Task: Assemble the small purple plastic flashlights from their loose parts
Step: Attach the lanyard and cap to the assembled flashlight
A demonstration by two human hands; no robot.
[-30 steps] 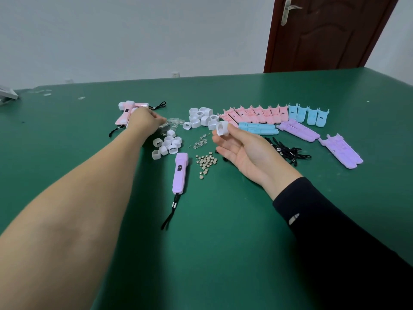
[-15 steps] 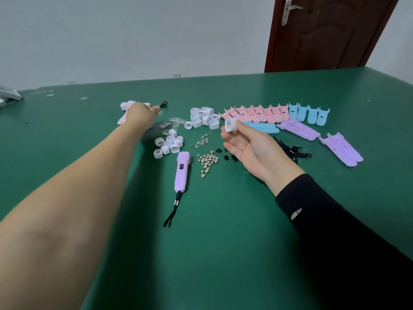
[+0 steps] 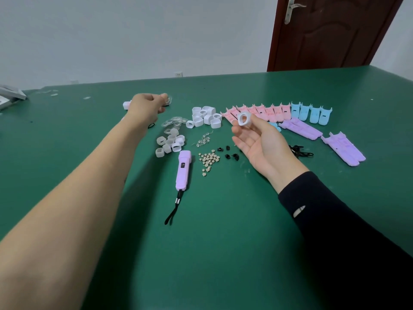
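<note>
The right hand [image 3: 261, 142] pinched a white ring [image 3: 243, 119] above the green table [image 3: 223, 231], while the outstretched left hand [image 3: 145, 107] had curled fingers, possibly holding something, though I could not tell.

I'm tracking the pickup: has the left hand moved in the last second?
Yes. The left hand has moved away from the clear lens pile, toward the far side of the table.

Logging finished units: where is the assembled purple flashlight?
Head view, left of centre: the purple flashlight lies on the table, below the frosted caps, left of the button cells.
</note>
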